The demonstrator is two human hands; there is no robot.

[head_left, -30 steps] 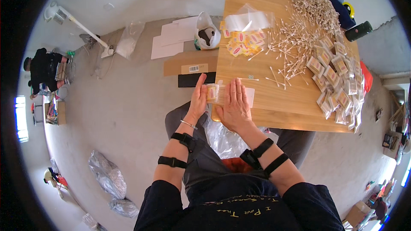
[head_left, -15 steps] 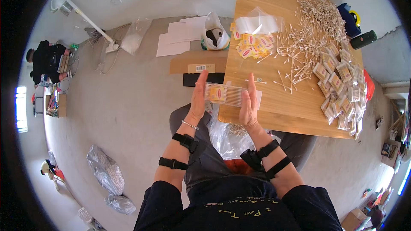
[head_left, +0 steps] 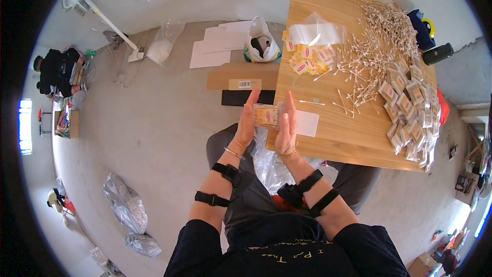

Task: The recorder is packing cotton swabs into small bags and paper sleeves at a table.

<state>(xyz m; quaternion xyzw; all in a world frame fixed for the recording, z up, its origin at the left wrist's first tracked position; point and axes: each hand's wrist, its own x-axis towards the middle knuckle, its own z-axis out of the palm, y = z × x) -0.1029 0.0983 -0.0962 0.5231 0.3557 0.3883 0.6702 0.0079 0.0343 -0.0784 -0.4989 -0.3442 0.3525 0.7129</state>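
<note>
A clear bag of cotton swabs (head_left: 266,116) with a yellow label is pressed between my two palms, just off the table's left edge. My left hand (head_left: 246,127) lies against its left end, fingers straight and pointing away from me. Against the other end rests my right hand (head_left: 286,132), its fingers also stretched out. The swabs inside lie side by side. Right of my right hand, a white card (head_left: 307,123) lies on the wooden table (head_left: 348,141). A loose cotton swab (head_left: 312,102) lies beyond it.
A large heap of loose swabs (head_left: 387,28) covers the table's far right. Filled bags (head_left: 407,105) pile up at its right edge. Yellow labels (head_left: 312,60) lie beside clear empty bags (head_left: 318,33). Cardboard (head_left: 220,77) and a white plastic bag (head_left: 261,41) stand on the floor.
My hands have come closer together, the right one moving left, and the bag between them looks shorter. More of the white card shows. The whole view has shifted slightly.
</note>
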